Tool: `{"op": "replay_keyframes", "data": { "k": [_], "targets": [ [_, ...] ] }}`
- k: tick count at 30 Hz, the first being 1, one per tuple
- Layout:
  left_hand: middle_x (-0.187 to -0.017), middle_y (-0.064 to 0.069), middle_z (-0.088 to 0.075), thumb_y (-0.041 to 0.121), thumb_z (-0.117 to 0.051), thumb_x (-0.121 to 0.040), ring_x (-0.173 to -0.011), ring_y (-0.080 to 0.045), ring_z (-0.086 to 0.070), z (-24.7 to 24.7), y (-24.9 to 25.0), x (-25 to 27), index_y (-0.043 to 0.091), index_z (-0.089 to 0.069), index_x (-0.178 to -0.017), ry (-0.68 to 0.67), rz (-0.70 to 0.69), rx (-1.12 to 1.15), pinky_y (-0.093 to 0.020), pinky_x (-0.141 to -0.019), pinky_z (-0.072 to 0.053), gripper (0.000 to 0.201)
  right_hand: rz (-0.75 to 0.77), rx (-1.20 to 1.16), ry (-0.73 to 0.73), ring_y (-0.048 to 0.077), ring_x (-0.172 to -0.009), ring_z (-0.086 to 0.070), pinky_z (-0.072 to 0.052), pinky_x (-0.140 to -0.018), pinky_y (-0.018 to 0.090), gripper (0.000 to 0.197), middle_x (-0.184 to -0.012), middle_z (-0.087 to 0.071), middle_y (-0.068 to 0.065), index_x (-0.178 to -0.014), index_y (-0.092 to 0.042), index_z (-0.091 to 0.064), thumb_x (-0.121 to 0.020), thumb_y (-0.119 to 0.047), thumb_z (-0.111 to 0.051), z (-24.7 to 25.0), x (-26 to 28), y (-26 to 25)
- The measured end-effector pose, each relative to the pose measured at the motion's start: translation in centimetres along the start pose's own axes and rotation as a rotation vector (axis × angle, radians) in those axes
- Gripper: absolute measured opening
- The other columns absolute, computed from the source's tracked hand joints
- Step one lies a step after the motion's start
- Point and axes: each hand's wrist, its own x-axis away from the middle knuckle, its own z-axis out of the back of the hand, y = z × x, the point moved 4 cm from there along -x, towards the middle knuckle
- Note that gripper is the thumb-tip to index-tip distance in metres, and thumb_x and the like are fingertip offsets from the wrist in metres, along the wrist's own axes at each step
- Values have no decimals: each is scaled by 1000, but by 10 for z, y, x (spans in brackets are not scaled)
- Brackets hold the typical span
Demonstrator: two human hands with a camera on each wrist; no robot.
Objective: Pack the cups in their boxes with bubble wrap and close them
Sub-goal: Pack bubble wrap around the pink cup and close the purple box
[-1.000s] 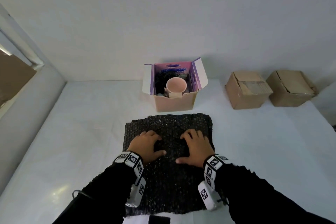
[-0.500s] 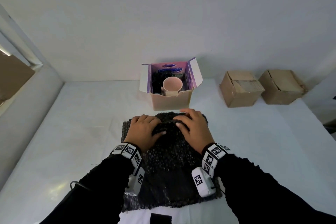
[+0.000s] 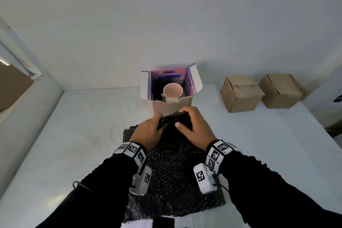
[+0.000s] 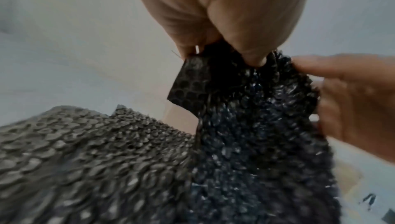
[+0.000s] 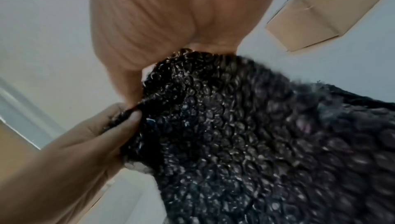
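Bubble wrap [image 3: 174,163], black, one sheet: lies at the near edge of the white table [image 3: 74,135], its far end lifted and bunched. Left hand [image 3: 148,131] pinches that bunched end between thumb and fingers; right hand [image 3: 196,127] grips it from the other side, fingers curled over the top. Cup [image 3: 173,90], pink: upright in the open box [image 3: 170,105] just beyond the hands, flaps raised. Cardboard boxes, two [image 3: 240,94] [image 3: 281,90]: closed, toward the far right corner.
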Motion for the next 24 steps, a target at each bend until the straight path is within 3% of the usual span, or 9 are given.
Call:
{"op": "replay_keyframes", "data": {
  "k": [2,4,8,10,12,16,19,22,24],
  "targets": [
    [-93,-6,-68,20,-52,-96,-80,-32,-65,12,11,-3,14,-43,-123,60,0,204,-40,-69,-50,28,-13,-48,-75,-2,-124,-41,-33,-101,9,79,-135,-41,-12,-139,-32,-34,-75,-50,-76,0,-1,-6],
    [-103,4,-67,12,-48,-96,-86,-19,-66,22,22,-8,25,-42,-126,89,-53,352,-32,-77,-51,33,0,-62,-102,-5,-127,-37,-28,-101,3,93,-140,-39,-15,-144,-33,-27,-70,-45,-82,0,-7,-10],
    [-102,3,-65,7,-48,-85,-98,-12,-60,37,24,-21,26,-62,-99,162,-90,453,-34,-91,-48,26,26,-83,-67,4,-109,-57,-47,-98,32,59,-122,-59,-14,-131,-33,-47,-81,-13,-69,3,-23,-15],
    [-94,2,-66,20,-54,-82,-92,-12,-61,44,25,-24,22,-65,-88,194,-75,522,-30,-86,-49,12,48,-119,-14,4,-111,-58,-47,-99,32,52,-120,-62,-13,-125,-32,-54,-81,-5,-61,8,-29,-18],
    [-90,0,-65,25,-57,-81,-89,-12,-61,51,29,-27,20,-65,-85,223,-96,579,-26,-83,-47,11,41,-219,-18,6,-113,-56,-46,-99,28,47,-121,-61,-7,-121,-29,-56,-78,-10,-57,11,-36,-22],
    [-96,-4,-66,7,-53,-78,-96,-15,-61,55,30,-42,18,-65,-89,230,-54,703,-26,-87,-48,19,-20,-355,-98,3,-111,-55,-44,-92,17,58,-122,-55,-5,-120,-33,-42,-74,-32,-78,7,-47,-31],
    [-98,0,-66,2,-51,-75,-93,-14,-61,60,30,-55,16,-62,-98,226,-28,765,-23,-82,-49,29,69,-225,-38,-4,-106,-56,-43,-87,12,61,-123,-55,-9,-118,-37,-39,-77,-16,-78,10,-59,-34],
    [-106,6,-64,-6,-54,-75,-97,-9,-60,66,23,-69,21,-61,-114,217,-103,588,-22,-85,-49,48,75,-120,-46,4,-105,-60,-48,-91,22,51,-121,-60,-11,-122,-34,-45,-83,-7,-66,19,-76,-28],
    [-106,5,-60,-2,-62,-77,-97,-10,-59,68,17,-82,24,-64,-116,220,-172,352,-25,-86,-49,47,52,-18,-36,14,-95,-63,-51,-83,33,49,-110,-64,-6,-124,-31,-45,-85,-6,-62,27,-89,-23]
  ]
}}
